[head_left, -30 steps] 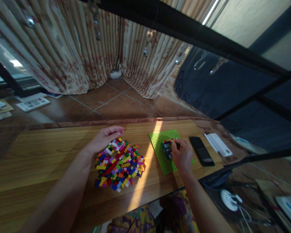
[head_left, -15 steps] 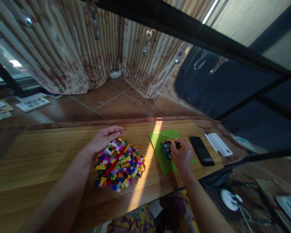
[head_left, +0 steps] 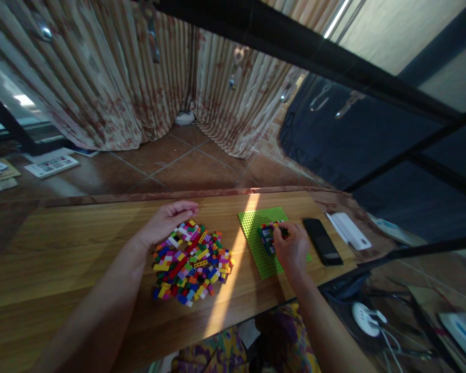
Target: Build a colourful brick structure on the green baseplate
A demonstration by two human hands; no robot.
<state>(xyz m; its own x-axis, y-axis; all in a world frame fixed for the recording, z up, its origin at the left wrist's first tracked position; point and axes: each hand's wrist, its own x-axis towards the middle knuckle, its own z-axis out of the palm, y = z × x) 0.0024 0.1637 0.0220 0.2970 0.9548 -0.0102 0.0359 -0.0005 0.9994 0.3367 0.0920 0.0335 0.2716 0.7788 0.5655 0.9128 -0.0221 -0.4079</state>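
A heap of small coloured bricks [head_left: 191, 261] lies on the wooden table [head_left: 62, 248]. My left hand [head_left: 166, 221] rests at the heap's far left edge, fingers loosely curled, holding nothing that I can see. To the right is a green baseplate [head_left: 256, 228] with a small multicoloured brick build [head_left: 267, 237] on it. My right hand [head_left: 293, 248] is on the build's right side, fingertips pinched against its top where a small brick sits.
A black phone [head_left: 322, 241] lies right of the baseplate, and a white flat object [head_left: 348, 231] beyond it. The table's near edge runs below my arms. Below right on the floor are a white power strip [head_left: 367, 318] and cables. Striped curtains hang behind the table.
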